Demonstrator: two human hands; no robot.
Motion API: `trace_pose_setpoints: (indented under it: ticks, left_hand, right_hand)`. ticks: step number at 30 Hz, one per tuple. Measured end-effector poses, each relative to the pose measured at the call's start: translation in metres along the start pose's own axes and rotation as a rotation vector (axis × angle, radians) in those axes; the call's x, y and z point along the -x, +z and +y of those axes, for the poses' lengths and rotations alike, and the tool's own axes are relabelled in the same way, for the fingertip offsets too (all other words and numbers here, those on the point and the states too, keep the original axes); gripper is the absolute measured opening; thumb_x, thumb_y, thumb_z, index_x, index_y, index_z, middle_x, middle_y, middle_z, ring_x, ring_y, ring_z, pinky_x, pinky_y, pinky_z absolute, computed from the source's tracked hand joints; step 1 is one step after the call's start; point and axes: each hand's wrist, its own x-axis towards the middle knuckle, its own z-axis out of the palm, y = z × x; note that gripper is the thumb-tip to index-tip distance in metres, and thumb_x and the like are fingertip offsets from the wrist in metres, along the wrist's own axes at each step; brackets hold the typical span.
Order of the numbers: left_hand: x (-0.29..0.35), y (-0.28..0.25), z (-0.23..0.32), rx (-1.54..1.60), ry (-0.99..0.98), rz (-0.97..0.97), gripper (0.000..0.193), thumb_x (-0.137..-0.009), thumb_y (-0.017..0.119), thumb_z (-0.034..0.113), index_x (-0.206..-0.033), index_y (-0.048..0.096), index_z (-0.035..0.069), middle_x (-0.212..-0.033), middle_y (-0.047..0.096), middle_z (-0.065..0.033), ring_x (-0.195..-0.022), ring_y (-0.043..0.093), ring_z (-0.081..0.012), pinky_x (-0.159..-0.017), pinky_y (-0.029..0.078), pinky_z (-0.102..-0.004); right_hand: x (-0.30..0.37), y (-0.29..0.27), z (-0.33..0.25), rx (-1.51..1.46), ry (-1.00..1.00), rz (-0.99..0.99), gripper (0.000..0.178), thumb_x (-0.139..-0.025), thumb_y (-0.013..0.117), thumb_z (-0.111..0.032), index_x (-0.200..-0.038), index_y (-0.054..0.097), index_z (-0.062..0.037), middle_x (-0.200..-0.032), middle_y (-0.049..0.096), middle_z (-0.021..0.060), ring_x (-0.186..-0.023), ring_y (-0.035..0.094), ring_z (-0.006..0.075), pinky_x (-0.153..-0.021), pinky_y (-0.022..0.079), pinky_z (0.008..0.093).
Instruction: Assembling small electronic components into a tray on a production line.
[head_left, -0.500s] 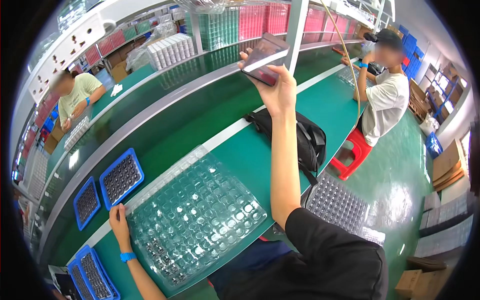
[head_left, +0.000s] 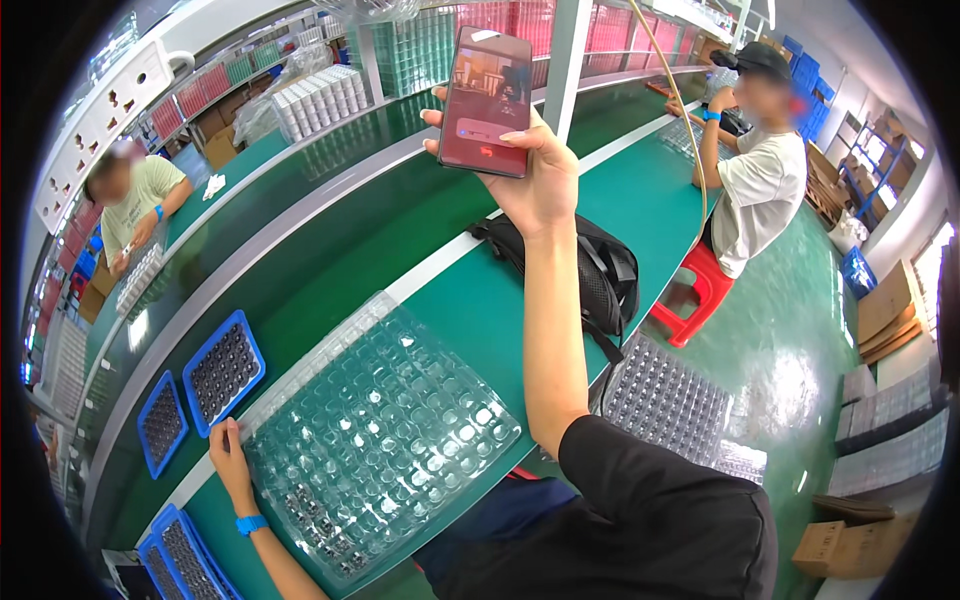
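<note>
The right hand (head_left: 540, 185) is closed round a slim, dark, rectangular smartphone (head_left: 488, 95), raised nearly upright, its lit screen showing a reddish picture and a pale panel with marks too small to read. The left hand (head_left: 231, 465), fingers bent, is at the left edge of a clear plastic pocketed sheet (head_left: 400, 400) lying on the flat green worktable (head_left: 640, 200); whether it pinches that edge I cannot tell. Just beyond it are two blue rectangular plastic trays (head_left: 259, 362) of dark parts, and a brown cardboard box (head_left: 855, 550) at lower right bears small dark print.
</note>
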Motion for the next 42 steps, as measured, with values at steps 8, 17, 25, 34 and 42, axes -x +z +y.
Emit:
trace_pose_setpoints:
  ticks: [8,17,25,34,42]
  left_hand:
    - [0.000,0.000,-0.005,0.010,0.007,-0.009,0.032,-0.107,0.060,0.026,-0.093,0.062,-0.003,-0.088,0.058,-0.0059,-0.084,0.052,-0.0161,-0.080,0.042,-0.0304]
    - [-0.003,0.003,-0.007,0.019,0.030,0.013,0.031,-0.106,0.061,0.024,-0.092,0.063,-0.003,-0.088,0.058,-0.0061,-0.081,0.051,-0.0160,-0.077,0.042,-0.0305]
    - [-0.001,0.002,-0.009,-0.013,0.072,0.065,0.029,-0.104,0.063,0.024,-0.093,0.066,-0.003,-0.090,0.062,-0.0086,-0.086,0.057,-0.0195,-0.081,0.045,-0.0318]
    - [0.008,0.007,0.006,-0.056,0.072,0.111,0.029,-0.101,0.066,0.023,-0.088,0.065,-0.002,-0.086,0.061,-0.0116,-0.084,0.058,-0.0248,-0.077,0.045,-0.0351]
    - [-0.002,0.016,0.006,0.001,0.171,0.145,0.032,-0.100,0.068,0.025,-0.084,0.064,-0.002,-0.084,0.061,-0.0133,-0.085,0.057,-0.0283,-0.076,0.044,-0.0384]
  right_hand:
    - [0.000,-0.001,0.005,0.017,0.034,-0.031,0.066,-0.092,0.049,-0.017,-0.149,0.037,0.0135,-0.144,0.050,0.0365,-0.128,0.056,0.0544,-0.103,0.053,0.0620]
    - [-0.007,-0.008,0.020,-0.134,0.016,-0.074,0.067,-0.111,0.028,-0.051,-0.155,0.037,-0.0018,-0.146,0.053,0.0316,-0.118,0.063,0.0469,-0.098,0.054,0.0572]
    - [-0.008,0.015,0.016,-0.112,0.053,-0.137,0.073,-0.107,0.037,-0.056,-0.153,0.040,0.0011,-0.141,0.055,0.0320,-0.109,0.066,0.0408,-0.092,0.055,0.0532]
    - [-0.092,0.128,-0.023,0.191,0.003,-0.302,0.062,-0.105,0.046,-0.040,-0.147,0.044,0.0064,-0.132,0.062,0.0318,-0.104,0.069,0.0379,-0.090,0.057,0.0499]
    - [-0.250,0.166,-0.032,0.752,0.110,-0.239,0.030,-0.095,0.067,-0.009,-0.118,0.063,0.0098,-0.112,0.072,0.0202,-0.103,0.071,0.0254,-0.097,0.059,0.0348]
